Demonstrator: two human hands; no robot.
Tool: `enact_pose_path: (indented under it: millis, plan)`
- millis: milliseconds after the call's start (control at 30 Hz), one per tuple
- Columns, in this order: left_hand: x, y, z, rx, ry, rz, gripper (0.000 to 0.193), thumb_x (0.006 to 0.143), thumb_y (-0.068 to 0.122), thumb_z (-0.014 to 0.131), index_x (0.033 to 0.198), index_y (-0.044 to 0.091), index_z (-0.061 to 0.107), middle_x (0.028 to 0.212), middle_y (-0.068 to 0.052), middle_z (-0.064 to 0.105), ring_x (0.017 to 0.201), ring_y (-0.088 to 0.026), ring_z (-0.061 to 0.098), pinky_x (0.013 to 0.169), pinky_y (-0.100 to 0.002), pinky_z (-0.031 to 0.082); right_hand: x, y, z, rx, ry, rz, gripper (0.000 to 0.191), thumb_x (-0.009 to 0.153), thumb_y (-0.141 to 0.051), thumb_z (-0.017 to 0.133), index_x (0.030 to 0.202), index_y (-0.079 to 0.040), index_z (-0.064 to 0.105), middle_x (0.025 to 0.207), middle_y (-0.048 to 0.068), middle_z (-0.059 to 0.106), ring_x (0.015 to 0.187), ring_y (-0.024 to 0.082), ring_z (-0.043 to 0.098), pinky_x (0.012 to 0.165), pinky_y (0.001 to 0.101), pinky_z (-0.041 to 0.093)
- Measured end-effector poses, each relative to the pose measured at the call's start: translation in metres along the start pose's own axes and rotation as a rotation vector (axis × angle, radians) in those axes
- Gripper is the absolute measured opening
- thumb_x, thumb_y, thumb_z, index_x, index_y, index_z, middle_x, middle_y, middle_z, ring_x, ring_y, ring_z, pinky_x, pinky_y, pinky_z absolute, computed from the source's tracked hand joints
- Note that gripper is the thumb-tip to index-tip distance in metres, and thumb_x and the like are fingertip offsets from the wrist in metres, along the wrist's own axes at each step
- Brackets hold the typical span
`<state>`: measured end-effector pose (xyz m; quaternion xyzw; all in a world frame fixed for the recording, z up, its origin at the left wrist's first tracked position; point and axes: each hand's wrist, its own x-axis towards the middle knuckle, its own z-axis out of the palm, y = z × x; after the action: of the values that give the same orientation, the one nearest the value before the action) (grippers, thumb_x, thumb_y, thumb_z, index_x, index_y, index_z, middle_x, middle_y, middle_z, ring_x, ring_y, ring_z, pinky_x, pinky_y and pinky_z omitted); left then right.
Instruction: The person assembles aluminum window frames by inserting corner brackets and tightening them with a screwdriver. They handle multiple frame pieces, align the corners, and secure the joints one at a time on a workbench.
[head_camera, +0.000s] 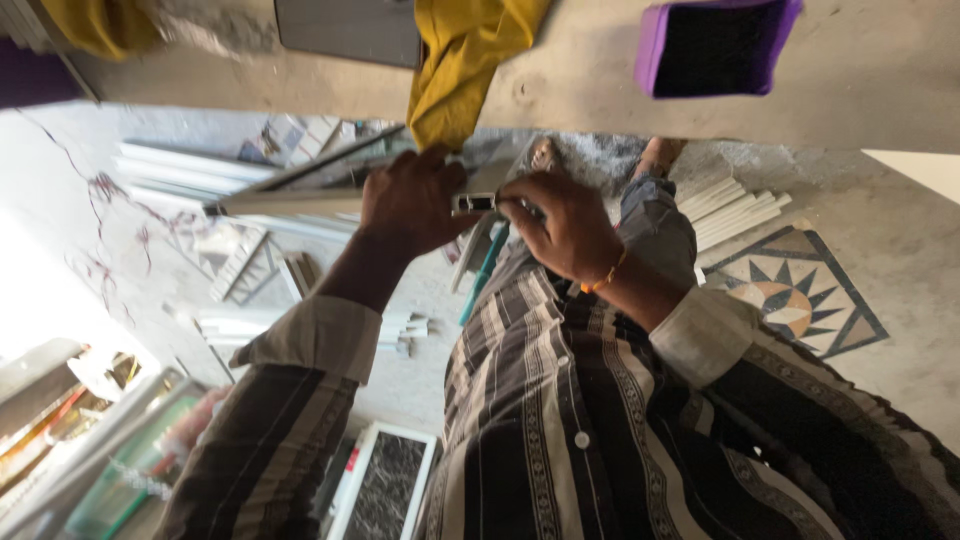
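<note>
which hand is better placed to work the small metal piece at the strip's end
Right, probably. The right hand already pinches the small metal piece at the strip's end, while the left hand is wrapped around the strip itself, steadying it.

Dark striped shirt (560, 420), pale cuffs (705, 335), orange wrist thread (604, 279).

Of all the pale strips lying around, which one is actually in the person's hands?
The long pale strip gripped by the left hand and met by the right hand; the other strips lie bundled on the floor.

yellow cloth (455, 70), purple bin (715, 45), seemingly striped shirt (560, 400)
</note>
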<state>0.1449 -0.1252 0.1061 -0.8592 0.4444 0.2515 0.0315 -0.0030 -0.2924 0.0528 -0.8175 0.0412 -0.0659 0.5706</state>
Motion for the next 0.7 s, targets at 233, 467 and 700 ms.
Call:
enact_pose_path:
  millis: [233,467,700]
  plan:
    - [0.009,-0.013,0.003,0.048,0.042,0.188,0.038,0.073,0.05,0.083,0.096,0.02,0.077,0.096,-0.002,0.068,0.09,-0.022,0.072,0.069,-0.041,0.061,0.001,-0.009,-0.004,0.024,0.023,0.07,0.012,0.099,-0.015,0.072,0.107,-0.006,0.07,0.098,0.01,0.074,0.084,0.025,0.072,0.074,0.0366,0.057]
    - [0.011,-0.021,0.005,-0.013,0.093,0.215,0.031,0.075,0.043,0.082,0.085,0.016,0.072,0.092,-0.002,0.066,0.088,-0.023,0.071,0.066,-0.04,0.06,0.009,-0.017,-0.006,0.053,0.062,0.053,0.011,0.099,-0.013,0.072,0.107,-0.006,0.069,0.103,0.009,0.074,0.091,0.027,0.073,0.08,0.0376,0.057]
    - [0.015,-0.021,0.0,-0.008,0.096,0.213,0.028,0.071,0.039,0.08,0.082,0.015,0.072,0.089,-0.002,0.067,0.085,-0.024,0.071,0.064,-0.04,0.061,0.013,-0.015,-0.005,0.07,0.072,0.067,0.013,0.098,-0.012,0.073,0.107,-0.005,0.069,0.103,0.011,0.074,0.094,0.029,0.073,0.081,0.0373,0.058]
